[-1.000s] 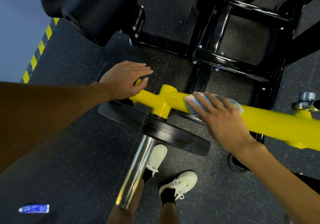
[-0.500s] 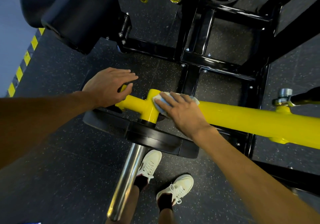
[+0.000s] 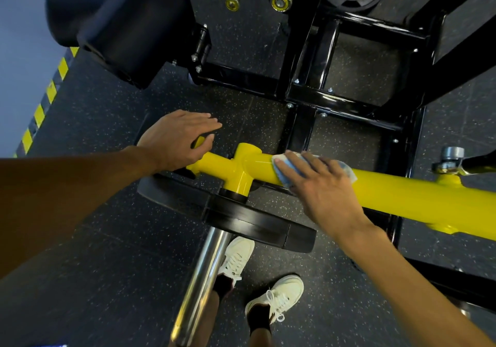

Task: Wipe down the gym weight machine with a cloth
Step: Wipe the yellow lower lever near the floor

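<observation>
Head view: the right hand (image 3: pixel 320 189) lies flat, fingers straight, pressing a blue cloth (image 3: pixel 284 176) onto the yellow arm (image 3: pixel 402 193) just beside its joint. The left hand (image 3: pixel 175 138) rests on the arm's end — fingers loose, thumb under — above a black plate (image 3: pixel 252 223).

A dark speckled rubber floor (image 3: pixel 107 252) is lying under everything in view. A strip of yellow-and-black hazard tape (image 3: pixel 44 105) is running along the floor's edge from about 9 o'clock up toward 10 o'clock, bordering a pale grey-blue surface (image 3: pixel 18 37) that is filling the corner at 10 to 11 o'clock. Two white lace-up sneakers (image 3: pixel 276 297), worn with black socks (image 3: pixel 259 317), are standing on the floor at about 6 o'clock, toes pointing toward 1 o'clock. A small blue object is showing at the bottom edge near 7 o'clock, too cropped to identify.
</observation>
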Available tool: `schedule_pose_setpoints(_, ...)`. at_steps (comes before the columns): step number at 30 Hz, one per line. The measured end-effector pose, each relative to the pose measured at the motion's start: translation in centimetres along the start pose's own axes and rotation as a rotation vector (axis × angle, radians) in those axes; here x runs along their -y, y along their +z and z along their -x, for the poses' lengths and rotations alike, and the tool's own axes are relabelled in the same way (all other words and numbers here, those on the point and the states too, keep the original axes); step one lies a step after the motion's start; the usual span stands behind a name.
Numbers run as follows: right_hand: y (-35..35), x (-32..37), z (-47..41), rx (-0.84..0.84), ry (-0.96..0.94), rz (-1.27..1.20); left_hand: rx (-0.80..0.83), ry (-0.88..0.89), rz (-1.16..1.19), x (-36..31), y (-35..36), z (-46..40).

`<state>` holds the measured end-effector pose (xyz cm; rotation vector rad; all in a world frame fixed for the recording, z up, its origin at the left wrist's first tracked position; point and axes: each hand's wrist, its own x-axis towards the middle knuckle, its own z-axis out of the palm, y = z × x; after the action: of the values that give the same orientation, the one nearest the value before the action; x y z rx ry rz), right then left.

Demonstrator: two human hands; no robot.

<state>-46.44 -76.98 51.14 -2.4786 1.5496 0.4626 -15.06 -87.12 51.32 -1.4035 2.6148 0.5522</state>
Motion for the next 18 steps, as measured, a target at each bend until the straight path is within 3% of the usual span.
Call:
schedule_pose_setpoints(10, -0.5, 4.3, -6.9, 0.117, -0.182, -0.068, -0.018, 0.015, -0.025, 0.2, 0.3, -0.1)
schedule_pose_setpoints(18, -0.5, 1.2, -1.6, 0.025, -0.138, 0.028, 0.009, -0.020, -0.012, 0.3, 0.3, -0.1)
